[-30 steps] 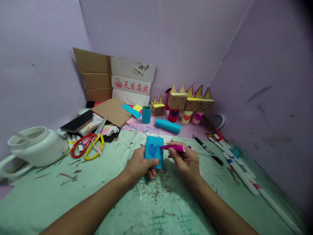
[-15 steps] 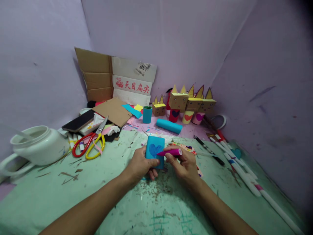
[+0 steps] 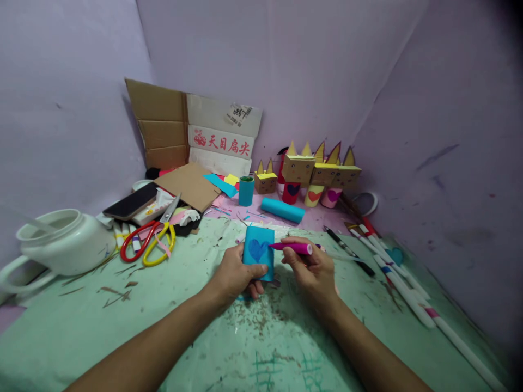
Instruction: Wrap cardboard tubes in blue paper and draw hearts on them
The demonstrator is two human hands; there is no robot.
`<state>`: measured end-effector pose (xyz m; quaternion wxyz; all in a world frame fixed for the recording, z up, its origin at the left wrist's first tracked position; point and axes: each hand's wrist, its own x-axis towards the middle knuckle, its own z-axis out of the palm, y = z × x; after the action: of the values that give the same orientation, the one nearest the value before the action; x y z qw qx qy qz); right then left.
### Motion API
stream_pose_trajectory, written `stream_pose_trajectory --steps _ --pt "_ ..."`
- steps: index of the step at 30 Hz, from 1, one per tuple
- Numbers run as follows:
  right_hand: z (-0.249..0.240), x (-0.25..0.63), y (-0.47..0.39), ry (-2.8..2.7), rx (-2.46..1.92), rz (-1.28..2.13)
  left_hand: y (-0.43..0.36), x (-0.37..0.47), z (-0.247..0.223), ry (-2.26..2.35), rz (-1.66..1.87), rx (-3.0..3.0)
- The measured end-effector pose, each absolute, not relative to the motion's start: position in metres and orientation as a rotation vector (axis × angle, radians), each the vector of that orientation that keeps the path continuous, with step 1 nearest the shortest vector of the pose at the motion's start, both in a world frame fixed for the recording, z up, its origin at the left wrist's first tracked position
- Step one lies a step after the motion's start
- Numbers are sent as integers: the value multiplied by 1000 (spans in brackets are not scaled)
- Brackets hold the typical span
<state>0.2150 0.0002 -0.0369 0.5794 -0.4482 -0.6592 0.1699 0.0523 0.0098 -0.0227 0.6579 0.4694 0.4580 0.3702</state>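
Note:
My left hand (image 3: 239, 273) grips a blue paper-covered tube (image 3: 265, 233) upright, its thumb across the lower front. A darker blue heart (image 3: 257, 250) shows on the side facing me. In my right hand (image 3: 312, 275) is a magenta marker (image 3: 296, 248), held between thumb and fingers and pointing left. Its tip is at the right edge of the tube, beside the heart; whether it touches is too fine to tell. The right hand's lower fingers are partly hidden.
Scissors (image 3: 141, 239) and a white pot (image 3: 75, 245) sit on the left. Behind stand a short blue tube (image 3: 245, 191), a lying blue roll (image 3: 283, 210) and several cardboard cat figures (image 3: 299, 169). Markers (image 3: 402, 280) and a black pen (image 3: 349, 249) lie on the right.
The marker and my right hand have shifted slightly right and up, so the tip has moved from over the heart to the tube's right edge. My left hand stays nearly still.

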Motion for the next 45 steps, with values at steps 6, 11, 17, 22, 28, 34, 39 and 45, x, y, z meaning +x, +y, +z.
stream_pose_trajectory --steps 6,11,17,22,28,34,39,45 --pt "-34 213 -3 -1646 -976 431 10 52 -22 1036 841 1058" --pt "-37 216 -1 -1525 -1052 380 10 52 -22 1039 840 1069" --pt "-34 215 -3 -1652 -967 408 10 51 -23 1029 839 1061" --pt "-39 217 0 -1505 -1058 387 10 51 -23 1027 834 1068" --pt "-38 215 -2 -1636 -983 438 10 52 -23 1020 842 1055" --pt "-38 218 -1 -1468 -1069 418 10 52 -25 1047 846 1046" --pt "-38 220 1 -1494 -1062 390 10 52 -23 1055 842 1033" --pt "-35 215 -2 -1619 -1011 360 10 51 -22 1058 828 1045"
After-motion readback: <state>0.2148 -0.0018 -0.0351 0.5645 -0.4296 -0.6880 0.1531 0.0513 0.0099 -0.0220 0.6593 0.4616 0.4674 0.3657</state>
